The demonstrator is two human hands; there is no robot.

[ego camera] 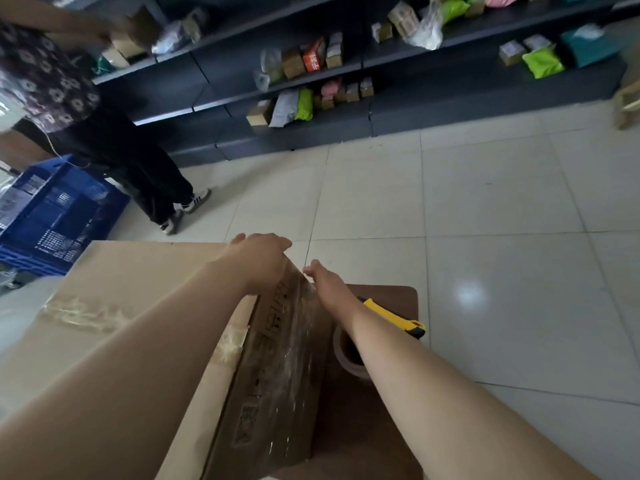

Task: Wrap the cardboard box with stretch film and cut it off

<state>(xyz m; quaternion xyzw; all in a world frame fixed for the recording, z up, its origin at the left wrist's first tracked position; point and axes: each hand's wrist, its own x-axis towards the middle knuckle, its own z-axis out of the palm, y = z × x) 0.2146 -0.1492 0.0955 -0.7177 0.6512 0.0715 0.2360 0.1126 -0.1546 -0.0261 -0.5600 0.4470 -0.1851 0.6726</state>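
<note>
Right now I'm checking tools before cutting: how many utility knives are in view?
1. The yellow utility knife lies on the brown stool top, beside the right forearm, past the film roll. Others may be hidden behind the cardboard box.

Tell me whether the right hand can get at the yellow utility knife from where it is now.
Probably yes. The yellow utility knife lies in the open on the brown stool top, just right of the right hand, which presses clear stretch film to the cardboard box. Nothing covers it.
</note>
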